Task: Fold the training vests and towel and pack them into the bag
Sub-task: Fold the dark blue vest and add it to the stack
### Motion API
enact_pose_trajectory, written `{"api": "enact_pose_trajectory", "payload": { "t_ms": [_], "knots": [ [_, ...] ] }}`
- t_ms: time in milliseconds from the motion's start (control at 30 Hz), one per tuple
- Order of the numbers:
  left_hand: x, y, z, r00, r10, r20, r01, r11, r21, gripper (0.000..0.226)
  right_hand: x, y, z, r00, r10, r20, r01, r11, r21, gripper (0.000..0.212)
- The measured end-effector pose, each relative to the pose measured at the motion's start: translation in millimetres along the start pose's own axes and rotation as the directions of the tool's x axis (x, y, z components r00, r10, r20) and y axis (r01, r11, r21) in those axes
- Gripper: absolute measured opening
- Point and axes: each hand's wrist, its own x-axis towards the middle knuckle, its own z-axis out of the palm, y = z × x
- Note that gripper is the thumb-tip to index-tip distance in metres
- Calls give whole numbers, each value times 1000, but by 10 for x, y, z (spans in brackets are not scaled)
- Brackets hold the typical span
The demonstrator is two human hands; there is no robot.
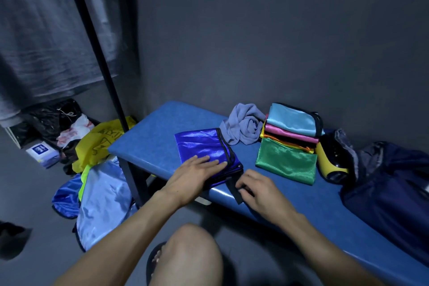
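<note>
Lying near the front edge of the blue bench point(148, 144), the folded royal-blue vest point(199, 146) runs its long axis from far-left to near-right. The left hand point(197, 169) presses flat on its near half, fingers straight. Just right of it, the right hand point(257, 189) pinches the vest's black strap point(233, 189) hanging off the bench edge, so tucking that strap probably falls to this hand. Farther right sit the crumpled grey towel point(245, 126), the stack of folded vests point(290, 137) and the dark bag point(390, 183).
</note>
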Motion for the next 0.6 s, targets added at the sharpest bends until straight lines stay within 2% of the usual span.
{"api": "enact_pose_trajectory", "payload": {
  "t_ms": [67, 167, 333, 500, 533, 600],
  "knots": [
    [35, 108, -63, 998, 37, 59, -37, 999, 5, 71, -40, -32, 8, 999, -18, -35, 18, 1000, -8, 9],
    [58, 227, -87, 996, 53, 71, -52, 999, -13, 62, -136, -64, 47, 998, -69, -17, 68, 997, -43, 6],
    [62, 253, -55, 993, 48, 109, -49, 999, 7, 69, -249, -77, 102, 991, -97, 97, 115, 972, -204, 27],
    [7, 299, -117, 989, 74, 126, -75, 997, 2, 78, -262, -119, 200, 989, -143, -22, 132, 952, -277, 11],
    [4, 298, -120, 989, 81, 120, -81, 997, -1, 78, -237, -134, 190, 987, -161, -28, 145, 940, -308, 10],
    [7, 280, -91, 988, 99, 120, -100, 995, -4, 79, -173, -175, 108, 982, -190, 7, 179, 912, -368, 22]
  ]
}}
